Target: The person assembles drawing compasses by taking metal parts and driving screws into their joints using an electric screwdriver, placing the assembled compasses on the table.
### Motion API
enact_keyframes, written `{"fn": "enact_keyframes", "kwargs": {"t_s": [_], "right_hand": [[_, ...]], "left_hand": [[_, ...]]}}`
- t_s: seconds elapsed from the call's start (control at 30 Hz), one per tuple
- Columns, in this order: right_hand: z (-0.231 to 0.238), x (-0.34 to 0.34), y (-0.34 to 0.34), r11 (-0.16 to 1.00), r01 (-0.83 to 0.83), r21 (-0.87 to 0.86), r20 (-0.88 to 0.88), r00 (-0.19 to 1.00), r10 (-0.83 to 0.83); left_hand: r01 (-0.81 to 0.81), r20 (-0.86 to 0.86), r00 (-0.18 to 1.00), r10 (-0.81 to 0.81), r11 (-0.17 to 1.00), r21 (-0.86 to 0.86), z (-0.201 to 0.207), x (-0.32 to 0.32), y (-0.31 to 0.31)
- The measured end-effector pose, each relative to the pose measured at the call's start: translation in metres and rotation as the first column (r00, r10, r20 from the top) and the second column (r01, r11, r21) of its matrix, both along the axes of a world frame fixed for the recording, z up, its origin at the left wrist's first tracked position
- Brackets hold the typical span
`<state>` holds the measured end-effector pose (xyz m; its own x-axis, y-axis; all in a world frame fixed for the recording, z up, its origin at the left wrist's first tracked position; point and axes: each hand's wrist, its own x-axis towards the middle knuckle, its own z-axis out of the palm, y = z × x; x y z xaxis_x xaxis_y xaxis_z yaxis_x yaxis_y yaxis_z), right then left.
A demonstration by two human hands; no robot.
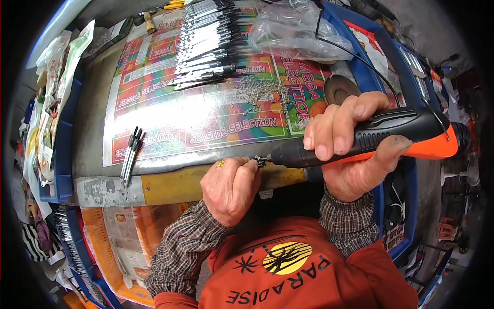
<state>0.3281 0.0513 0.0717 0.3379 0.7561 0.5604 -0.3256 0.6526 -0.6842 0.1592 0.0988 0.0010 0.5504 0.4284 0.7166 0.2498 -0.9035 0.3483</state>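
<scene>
My right hand (352, 149) is wrapped around a black-and-orange electric screwdriver (411, 139), held level with its nose pointing left. Close to the bit, my left hand (231, 188) is closed, with thumb and fingers pinched together. A small metal part (261, 160) shows between those fingertips and the bit; its kind and the rest of it are hidden. Left of this hand, several slim rods (132, 154) with black ends and silver shafts lie together at the bench edge. Farther back lies a long row of similar black-and-silver rods (206, 46).
Many tiny metal pieces (257, 95) are scattered over the colourful printed sheet (170, 113). A round dark dish (339, 90) and a clear plastic bag (293, 28) sit at the back right. Blue bins (64, 139) flank the bench; an orange crate (98, 242) stands below its front edge.
</scene>
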Motion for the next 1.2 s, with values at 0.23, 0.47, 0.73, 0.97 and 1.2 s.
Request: {"fn": "enact_keyframes", "kwargs": {"t_s": [0.23,0.47,0.73,0.97,1.2], "right_hand": [[0.0025,-0.0018,-0.0007,1.0,-0.002,0.019,-0.017,1.0,0.003],[0.0016,-0.0002,-0.0026,0.999,-0.029,0.022,-0.042,0.999,0.029],[0.0027,0.0005,-0.0044,1.0,0.001,0.023,-0.024,1.0,0.0],[0.0041,0.0044,-0.0065,0.999,-0.014,0.051,-0.027,1.0,0.016],[0.0035,0.0043,-0.0089,0.999,-0.017,0.032,-0.035,0.999,0.018]], "left_hand": [[-0.01,0.052,0.999,0.008,1.0,0.024,-0.0008,0.0004,-0.0003],[-0.004,0.008,1.0,0.003,0.998,0.067,0.0008,-0.0003,0.001],[-0.003,-0.008,1.0,0.004,0.996,0.091,0.0002,0.0007,0.0014],[0.02,-0.034,0.999,-0.017,0.996,0.085,0.0013,-0.0018,0.0004],[0.032,-0.054,0.998,-0.027,0.994,0.102,0.0024,-0.0024,-0.0007]]}}
